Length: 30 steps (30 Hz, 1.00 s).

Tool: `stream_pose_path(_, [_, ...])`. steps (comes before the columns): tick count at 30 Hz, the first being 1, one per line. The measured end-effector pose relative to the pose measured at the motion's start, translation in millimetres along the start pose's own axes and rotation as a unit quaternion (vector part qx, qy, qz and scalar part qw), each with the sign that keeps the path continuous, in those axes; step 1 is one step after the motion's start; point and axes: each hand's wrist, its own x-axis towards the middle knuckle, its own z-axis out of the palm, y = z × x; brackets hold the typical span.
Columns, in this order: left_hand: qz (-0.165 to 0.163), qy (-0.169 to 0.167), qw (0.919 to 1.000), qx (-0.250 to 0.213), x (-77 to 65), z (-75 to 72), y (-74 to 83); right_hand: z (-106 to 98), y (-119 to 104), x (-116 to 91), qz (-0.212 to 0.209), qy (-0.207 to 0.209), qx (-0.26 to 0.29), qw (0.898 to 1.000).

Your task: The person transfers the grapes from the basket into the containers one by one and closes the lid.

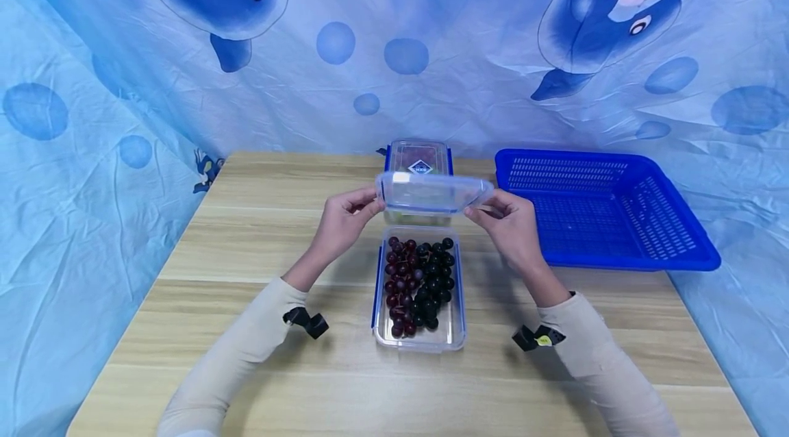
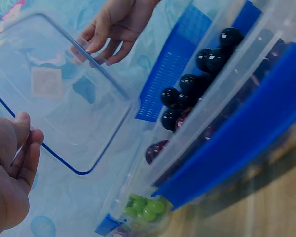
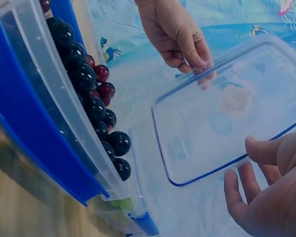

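Note:
Between both hands a clear plastic lid (image 1: 431,194) with a blue seal is held up, tilted, above the far end of an uncovered container. My left hand (image 1: 346,221) pinches one short edge between thumb and fingers; my right hand (image 1: 507,225) pinches the opposite edge. Below, the clear container (image 1: 456,334) with blue side clips holds dark red grapes (image 1: 401,279) on the left and black grapes (image 1: 437,279) on the right. In the left wrist view the lid (image 2: 64,98) spans from one hand to the other.
Behind the lid stands a second, lidded container (image 1: 419,153) with blue clips; green grapes (image 2: 144,207) show through its wall. A blue plastic basket (image 1: 616,262) sits at the back right of the wooden table (image 1: 259,218). A blue dolphin-print cloth (image 1: 444,94) hangs behind.

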Motion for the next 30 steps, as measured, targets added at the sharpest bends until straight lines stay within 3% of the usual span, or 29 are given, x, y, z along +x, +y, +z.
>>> stream_pose_path(6, [0.008,-0.014,0.9996,-0.024,-12.6,0.4,-2.2,2.0,5.2,-7.7,0.008,-0.009,0.028,1.0])
stream_pose_path(12, [-0.05,-0.029,0.9958,-0.072,-22.1,0.8,-1.3,1.8,8.7,-17.2,0.013,-0.018,0.048,0.999])
stream_pose_path(18, [-0.111,-0.035,0.9843,-0.132,-28.5,-2.5,4.8,2.3,8.7,-27.5,0.059,-0.031,0.095,0.993])
stream_pose_path(24, [-0.157,-0.056,0.9733,-0.158,-31.8,-2.1,8.7,6.5,5.9,-35.4,0.1,-0.025,0.033,0.994])
stream_pose_path(30, [-0.169,-0.064,0.9746,-0.132,-36.4,-3.0,8.2,6.1,3.8,-40.8,0.136,-0.065,-0.017,0.988])
